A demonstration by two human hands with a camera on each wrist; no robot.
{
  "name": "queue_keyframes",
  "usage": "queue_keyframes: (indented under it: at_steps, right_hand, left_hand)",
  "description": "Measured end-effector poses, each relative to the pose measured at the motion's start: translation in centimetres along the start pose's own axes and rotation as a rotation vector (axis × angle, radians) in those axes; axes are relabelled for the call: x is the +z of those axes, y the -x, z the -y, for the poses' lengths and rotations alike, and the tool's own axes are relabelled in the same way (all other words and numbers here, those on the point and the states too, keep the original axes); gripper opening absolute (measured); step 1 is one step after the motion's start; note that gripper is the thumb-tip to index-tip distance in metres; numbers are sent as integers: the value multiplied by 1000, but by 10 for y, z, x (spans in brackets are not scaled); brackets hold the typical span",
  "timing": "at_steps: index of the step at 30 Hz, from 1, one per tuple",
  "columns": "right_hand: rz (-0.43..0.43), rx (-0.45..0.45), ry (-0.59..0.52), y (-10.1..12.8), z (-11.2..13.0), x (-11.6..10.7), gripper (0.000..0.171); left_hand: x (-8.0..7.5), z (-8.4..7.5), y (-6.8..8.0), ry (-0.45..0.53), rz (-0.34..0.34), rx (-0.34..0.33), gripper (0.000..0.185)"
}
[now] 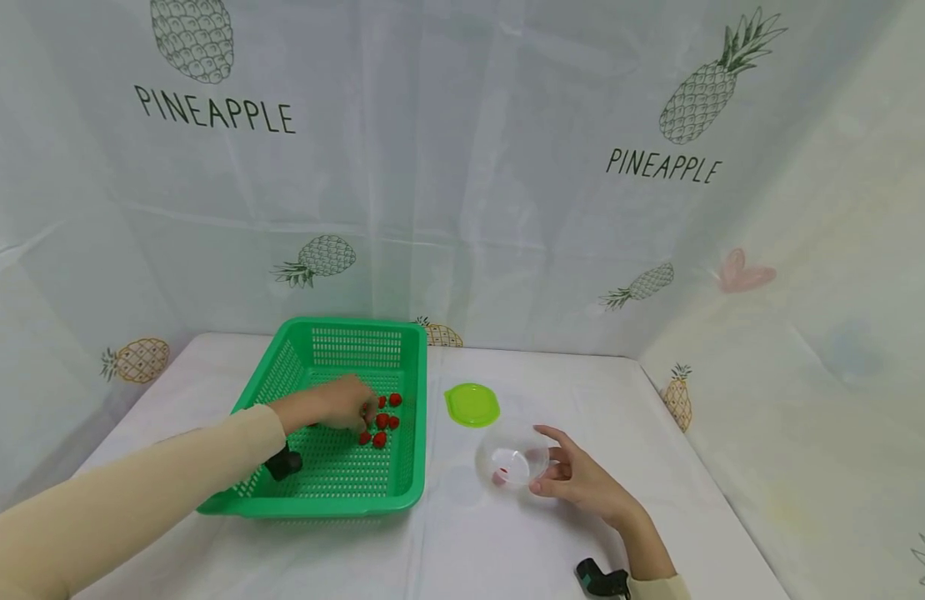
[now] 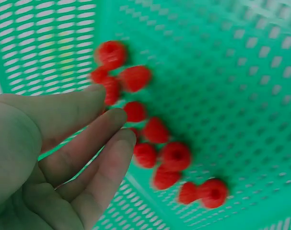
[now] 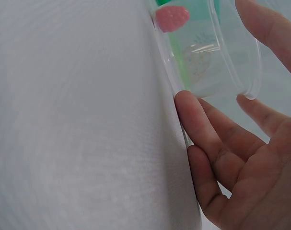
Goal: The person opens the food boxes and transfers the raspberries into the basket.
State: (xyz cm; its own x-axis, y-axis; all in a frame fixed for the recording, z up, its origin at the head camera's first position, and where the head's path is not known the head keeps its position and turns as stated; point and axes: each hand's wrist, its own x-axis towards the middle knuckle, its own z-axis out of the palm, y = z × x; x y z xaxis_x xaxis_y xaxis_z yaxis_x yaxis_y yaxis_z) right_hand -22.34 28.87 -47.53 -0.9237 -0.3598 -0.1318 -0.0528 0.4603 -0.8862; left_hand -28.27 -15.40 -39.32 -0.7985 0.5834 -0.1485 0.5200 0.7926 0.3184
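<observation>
My left hand (image 1: 346,404) reaches down into a green plastic basket (image 1: 416,417), over a loose cluster of red raspberries (image 1: 382,421). In the left wrist view its thumb and fingers reach forward, slightly bent, with the tips close to a raspberry (image 2: 134,111); no berry is plainly between them. On the table to the right, my right hand (image 1: 578,475) holds the side of a clear plastic bowl (image 1: 517,467), with thumb and fingers curved around it. One raspberry (image 3: 171,18) lies low inside the bowl, seen through its wall in the right wrist view.
A lime green lid (image 1: 472,405) lies flat behind the bowl, right of the basket. The white-covered table (image 1: 492,550) meets a hanging sheet (image 1: 462,183) printed with pineapples. Dark wrist devices (image 1: 601,579) sit on both wrists.
</observation>
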Motion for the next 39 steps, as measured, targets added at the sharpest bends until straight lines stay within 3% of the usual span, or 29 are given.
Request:
queue_keyframes:
  at_steps: [5, 11, 16, 21, 25, 31, 39]
  right_hand:
    - [0, 0, 1, 0, 1, 0, 95]
    - [6, -13, -4, 0, 3, -1, 96]
    - [16, -34, -8, 1, 5, -1, 97]
    - [4, -19, -7, 2, 4, -1, 97]
    - [2, -2, -8, 2, 3, 0, 95]
    - [5, 2, -6, 2, 2, 1, 95]
    - [4, 7, -11, 2, 0, -1, 94]
  left_hand:
    - [-18, -12, -8, 16, -49, 68, 6]
    - [-40, -55, -17, 71, -63, 120, 7]
    - [-45, -95, -33, 90, -44, 183, 8]
    - [-40, -133, -58, 75, 8, 223, 6]
    - [-28, -155, -78, 45, 50, 232, 7]
    - [-5, -168, -96, 52, 117, 206, 10]
    - [17, -173, -105, 9, 169, 199, 18]
